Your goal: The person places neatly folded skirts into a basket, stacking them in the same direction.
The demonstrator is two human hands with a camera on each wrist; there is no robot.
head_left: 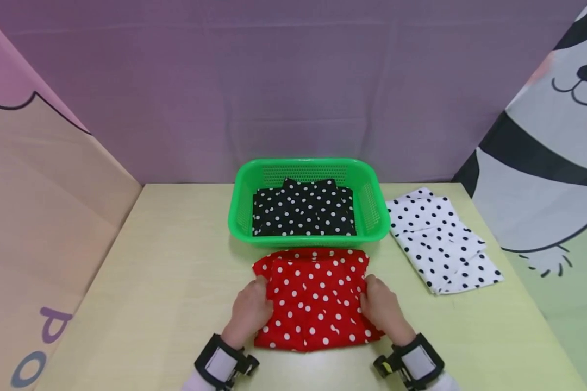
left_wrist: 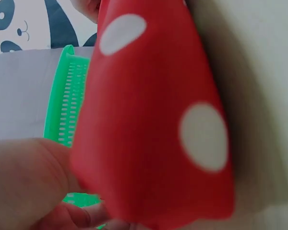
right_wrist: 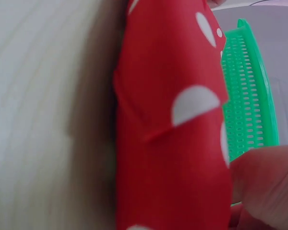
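A folded red cloth with white dots lies on the pale wooden table, just in front of a green basket. My left hand grips the cloth's left edge and my right hand grips its right edge. In the left wrist view the red cloth fills the frame beside my hand. The right wrist view shows the red cloth edge-on with my thumb against it. Inside the basket lies a folded black cloth with white dots.
A folded white cloth with black dots lies to the right of the basket. A purple backdrop stands behind the table, with printed panels on both sides. Both wrist views show the green basket's wall beyond the red cloth.
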